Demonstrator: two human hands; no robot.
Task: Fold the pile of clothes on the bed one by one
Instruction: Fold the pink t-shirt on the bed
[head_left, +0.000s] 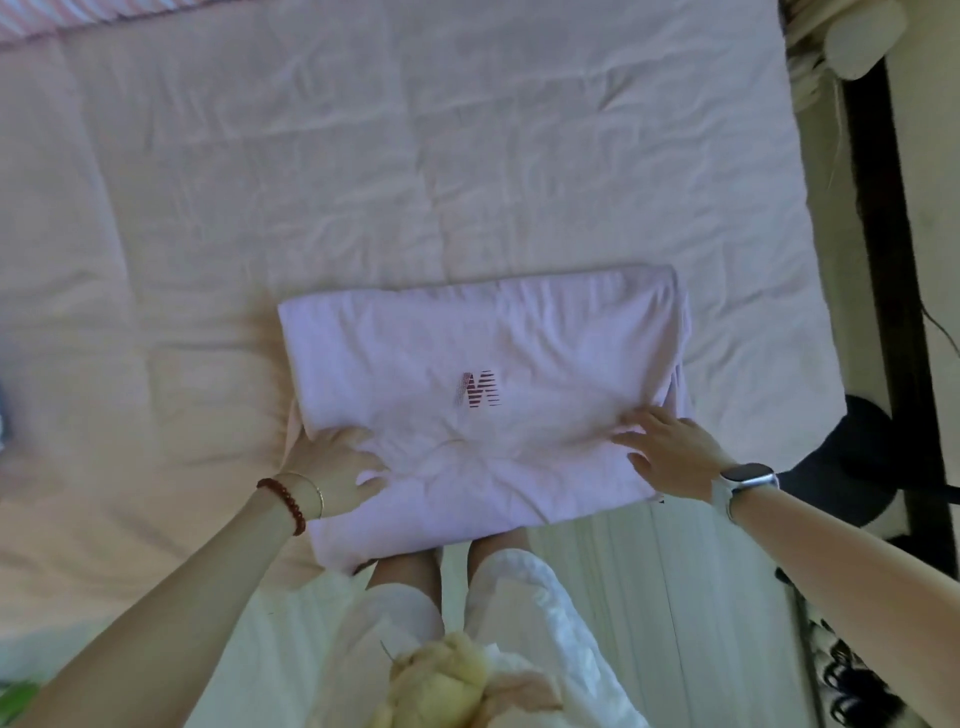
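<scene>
A pale lilac garment (467, 332) with a small red letter print lies folded into a rectangle at the near edge of the bed (260, 182). Its near part hangs over the bed's edge. My left hand (332, 462), with a red bead bracelet on the wrist, rests flat on the garment's near left corner. My right hand (670, 452), with a watch on the wrist, presses with straight fingers on the near right corner. No other clothes of the pile are in sight.
The bed is covered with a wrinkled pinkish sheet. A dark upright frame (883, 260) and a black round object (872, 457) stand to the right of the bed. Pale floor (675, 597) lies below, with my legs and white clothing there.
</scene>
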